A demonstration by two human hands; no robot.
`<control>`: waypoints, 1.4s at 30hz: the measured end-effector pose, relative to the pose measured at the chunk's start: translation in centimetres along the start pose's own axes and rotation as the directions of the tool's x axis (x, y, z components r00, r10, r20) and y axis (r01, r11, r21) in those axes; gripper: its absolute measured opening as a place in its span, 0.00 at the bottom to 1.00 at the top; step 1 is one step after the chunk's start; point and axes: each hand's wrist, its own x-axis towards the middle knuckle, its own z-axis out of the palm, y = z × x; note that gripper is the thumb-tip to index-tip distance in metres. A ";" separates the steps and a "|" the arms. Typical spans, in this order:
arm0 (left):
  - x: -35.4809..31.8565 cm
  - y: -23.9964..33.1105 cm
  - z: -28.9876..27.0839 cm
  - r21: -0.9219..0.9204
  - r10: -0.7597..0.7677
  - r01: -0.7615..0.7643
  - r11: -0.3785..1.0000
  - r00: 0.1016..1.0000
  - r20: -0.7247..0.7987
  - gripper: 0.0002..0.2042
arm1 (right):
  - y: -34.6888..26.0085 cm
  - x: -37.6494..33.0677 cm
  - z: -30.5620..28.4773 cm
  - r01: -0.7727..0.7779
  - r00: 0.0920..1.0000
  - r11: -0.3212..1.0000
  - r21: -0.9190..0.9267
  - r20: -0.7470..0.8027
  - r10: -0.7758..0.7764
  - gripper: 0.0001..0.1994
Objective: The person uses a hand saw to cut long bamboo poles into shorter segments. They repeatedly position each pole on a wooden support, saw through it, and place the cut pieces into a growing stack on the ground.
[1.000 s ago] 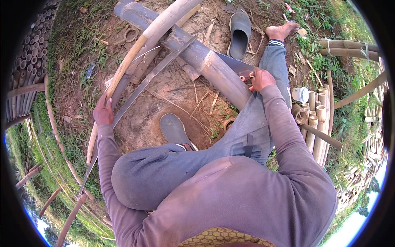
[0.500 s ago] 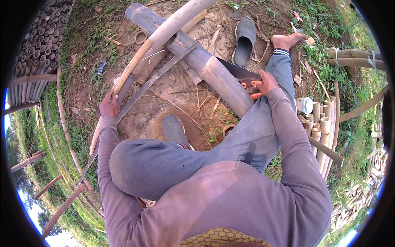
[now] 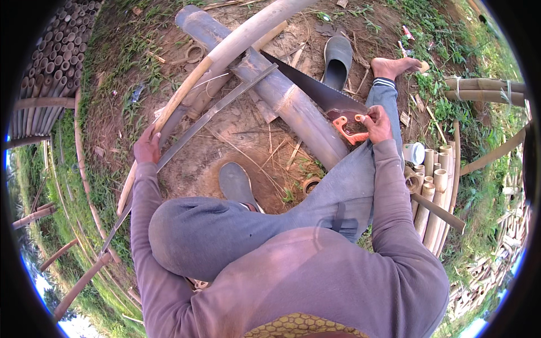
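My left hand (image 3: 147, 145) is wrapped round the near part of a long, pale bamboo pole (image 3: 234, 45). The pole slants across a thick, greyish bamboo log (image 3: 298, 110) on the ground. Between finger and thumb, my right hand (image 3: 378, 124) grips the orange handle of a handsaw (image 3: 318, 93). The saw's dark toothed blade points away to the far left, along the log's right side, and its tip reaches near the pole. A long, thin grey strip (image 3: 205, 118) slants from the log down past my left forearm.
A dark clog (image 3: 337, 59) lies beyond the saw; my other foot wears a matching clog (image 3: 235, 181). Cut bamboo tubes (image 3: 425, 197) and a white cup (image 3: 414, 152) are at the right. Stacked bamboo (image 3: 53, 62) stands far left behind a bamboo rail (image 3: 84, 152).
My right hand has turned and shifted slightly right and nearer, bringing the saw's handle and more of its blade into view. My left hand stays on the pole.
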 end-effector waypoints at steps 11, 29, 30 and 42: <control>-0.2 -0.6 0.7 0.038 0.072 -0.072 0.997 0.997 0.009 0.20 | -4.0 2.5 4.6 -0.047 0.931 0.959 -0.281 -0.361 -0.060 0.34; -1.2 1.4 0.8 0.129 -0.047 0.047 0.991 0.999 -0.004 0.20 | -6.2 -0.7 7.6 0.331 0.939 0.551 -0.766 0.214 -0.267 0.34; -1.2 1.4 1.0 0.117 -0.040 0.040 0.992 0.999 -0.008 0.19 | -6.9 -1.5 6.8 0.356 0.909 0.511 -0.782 0.162 -0.385 0.35; -1.1 3.1 -0.1 0.154 -0.079 0.075 0.985 0.997 0.022 0.18 | -14.6 -12.4 7.2 0.582 0.794 0.803 0.125 -0.300 -0.529 0.24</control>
